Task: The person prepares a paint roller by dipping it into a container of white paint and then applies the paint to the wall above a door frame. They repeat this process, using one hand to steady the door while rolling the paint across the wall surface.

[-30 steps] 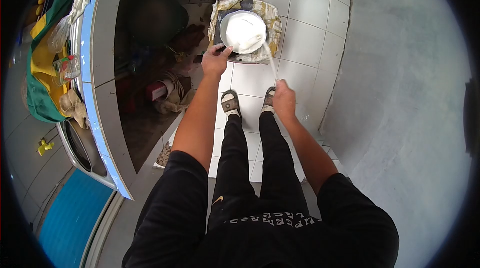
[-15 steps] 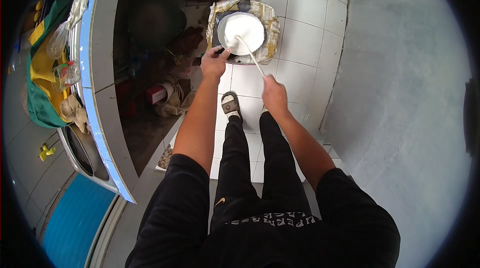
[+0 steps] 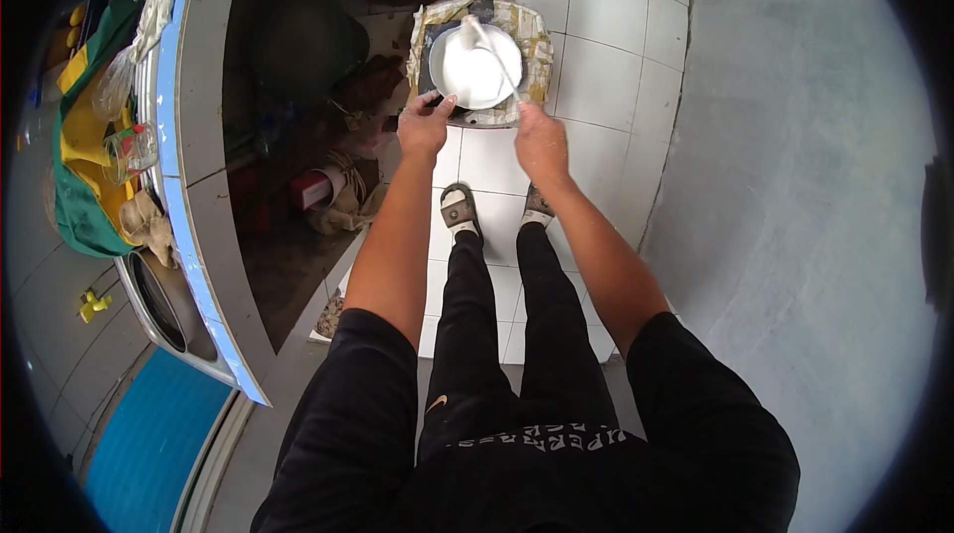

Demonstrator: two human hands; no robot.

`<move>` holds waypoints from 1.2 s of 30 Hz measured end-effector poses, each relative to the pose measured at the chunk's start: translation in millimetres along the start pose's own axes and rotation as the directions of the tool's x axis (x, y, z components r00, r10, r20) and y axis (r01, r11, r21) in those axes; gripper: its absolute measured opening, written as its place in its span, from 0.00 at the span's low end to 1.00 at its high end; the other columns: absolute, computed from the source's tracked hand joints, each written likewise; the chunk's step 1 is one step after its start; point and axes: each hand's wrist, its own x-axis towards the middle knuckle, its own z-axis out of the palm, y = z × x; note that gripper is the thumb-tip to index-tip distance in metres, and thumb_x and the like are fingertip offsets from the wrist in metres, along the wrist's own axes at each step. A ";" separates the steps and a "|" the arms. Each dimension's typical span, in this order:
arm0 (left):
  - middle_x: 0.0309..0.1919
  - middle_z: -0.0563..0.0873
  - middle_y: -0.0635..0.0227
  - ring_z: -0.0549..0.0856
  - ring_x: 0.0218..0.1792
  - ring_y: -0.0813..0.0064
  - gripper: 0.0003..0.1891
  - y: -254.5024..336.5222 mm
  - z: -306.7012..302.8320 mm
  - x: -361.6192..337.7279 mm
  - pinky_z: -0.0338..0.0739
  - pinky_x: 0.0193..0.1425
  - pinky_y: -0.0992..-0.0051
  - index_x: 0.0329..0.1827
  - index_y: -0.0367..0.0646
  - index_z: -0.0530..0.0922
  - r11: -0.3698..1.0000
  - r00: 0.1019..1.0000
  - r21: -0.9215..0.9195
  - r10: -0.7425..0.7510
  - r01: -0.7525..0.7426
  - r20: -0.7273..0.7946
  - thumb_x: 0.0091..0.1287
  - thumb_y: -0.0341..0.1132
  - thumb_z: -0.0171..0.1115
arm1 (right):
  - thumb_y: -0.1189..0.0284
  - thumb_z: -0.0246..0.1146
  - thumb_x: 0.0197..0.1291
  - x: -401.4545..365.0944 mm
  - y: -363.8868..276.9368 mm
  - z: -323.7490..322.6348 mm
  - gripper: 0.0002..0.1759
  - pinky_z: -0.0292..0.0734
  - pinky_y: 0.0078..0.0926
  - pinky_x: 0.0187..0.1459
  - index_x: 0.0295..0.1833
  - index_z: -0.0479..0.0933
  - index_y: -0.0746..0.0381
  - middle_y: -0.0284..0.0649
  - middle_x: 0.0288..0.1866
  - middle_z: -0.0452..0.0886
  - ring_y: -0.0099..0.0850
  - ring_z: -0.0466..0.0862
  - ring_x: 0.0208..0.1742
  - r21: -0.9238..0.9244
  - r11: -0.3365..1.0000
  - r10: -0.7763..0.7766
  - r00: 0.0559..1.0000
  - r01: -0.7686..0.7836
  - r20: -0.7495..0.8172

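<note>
A round white bowl (image 3: 434, 84) holds a white mass and rests on a tape-covered stool-like stand (image 3: 540, 41). My left hand (image 3: 425, 128) grips the near-left rim, thumb over the edge and fingers at the outer side. In my closed right hand (image 3: 541, 141) is a long pale-handled utensil like a spoon (image 3: 497, 51), slanting over the bowl. Its white-coated head lies at the bowl's far side, blurred by motion, so I cannot tell its exact kind.
A counter with a blue edge (image 3: 204, 265) runs along the left, with a sink (image 3: 164, 300), a glass jar (image 3: 131, 151) and cloths on it. Dark shelving with stored goods lies beneath. White floor tiles (image 3: 601, 66) and a grey wall (image 3: 795, 185) are on the right.
My right hand has moved forward and slightly left, taking the utensil's head from the bowl's middle to its far side. My left hand stays at the rim.
</note>
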 end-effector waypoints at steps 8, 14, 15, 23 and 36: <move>0.39 0.89 0.66 0.87 0.43 0.71 0.26 0.9 -1.4 1.0 0.79 0.54 0.68 0.54 0.48 0.86 0.999 1.000 0.049 0.018 -0.018 0.003 0.54 0.50 0.78 | 0.72 0.53 0.71 -85.1 41.7 -10.8 0.07 0.77 0.54 0.33 0.39 0.73 0.62 0.54 0.25 0.79 0.57 0.82 0.30 -0.039 0.996 -0.076 0.995 0.079 0.065; 0.40 0.89 0.66 0.86 0.42 0.73 0.25 -13.6 6.4 10.3 0.78 0.53 0.71 0.54 0.45 0.85 1.000 1.000 -0.014 0.021 -0.021 0.006 0.56 0.47 0.78 | 0.70 0.53 0.71 -51.4 28.2 -3.0 0.08 0.76 0.55 0.33 0.40 0.72 0.63 0.55 0.26 0.79 0.58 0.82 0.31 -0.033 0.999 0.001 0.997 0.001 0.073; 0.39 0.89 0.66 0.87 0.43 0.71 0.27 -12.9 4.8 9.3 0.79 0.54 0.68 0.55 0.48 0.86 1.000 1.000 -0.006 0.011 -0.011 -0.006 0.54 0.50 0.78 | 0.69 0.52 0.72 -33.0 15.6 1.2 0.09 0.76 0.56 0.33 0.40 0.72 0.63 0.56 0.26 0.80 0.58 0.82 0.31 -0.001 1.000 -0.010 0.998 0.010 0.057; 0.39 0.89 0.66 0.86 0.43 0.70 0.27 0.8 0.3 -0.1 0.79 0.54 0.68 0.54 0.48 0.86 0.999 1.000 0.037 0.001 -0.001 -0.009 0.53 0.50 0.78 | 0.69 0.52 0.72 -49.6 7.8 -3.6 0.09 0.76 0.57 0.34 0.40 0.73 0.63 0.58 0.27 0.79 0.60 0.82 0.32 0.049 0.998 0.030 0.986 -0.039 0.162; 0.40 0.88 0.64 0.86 0.43 0.70 0.27 -22.8 5.5 15.3 0.79 0.53 0.68 0.53 0.47 0.86 0.997 0.999 -0.055 0.052 -0.052 0.002 0.53 0.52 0.78 | 0.73 0.52 0.71 -19.4 -6.8 17.0 0.08 0.74 0.55 0.32 0.39 0.73 0.64 0.58 0.27 0.77 0.60 0.79 0.30 0.109 0.993 -0.059 0.997 0.054 0.040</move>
